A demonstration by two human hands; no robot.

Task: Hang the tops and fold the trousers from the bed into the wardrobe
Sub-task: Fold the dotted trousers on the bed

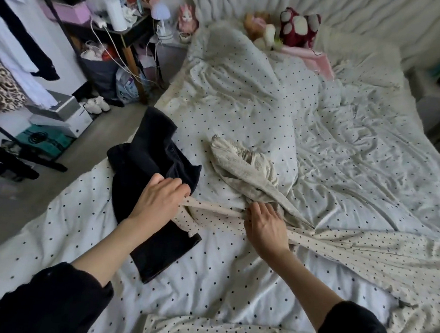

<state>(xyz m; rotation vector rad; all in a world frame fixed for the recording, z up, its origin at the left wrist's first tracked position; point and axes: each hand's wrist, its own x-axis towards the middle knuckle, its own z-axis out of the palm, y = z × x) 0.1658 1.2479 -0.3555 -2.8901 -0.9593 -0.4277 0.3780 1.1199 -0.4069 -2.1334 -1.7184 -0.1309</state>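
A cream dotted garment (350,254) lies across the bed, stretching from the middle to the right edge. My left hand (157,198) pinches one end of its top edge, and my right hand (265,228) grips the same edge further right, so the edge runs taut between them. Under my left hand and forearm lies a black garment (147,162), crumpled on the bed's left side. A beige garment (244,173) is bunched just beyond my right hand.
The bed (232,283) has a white dotted duvet, with soft toys (297,27) at the headboard. Left of the bed are hanging clothes (11,58), boxes (59,115) on the floor and a cluttered shelf (119,31).
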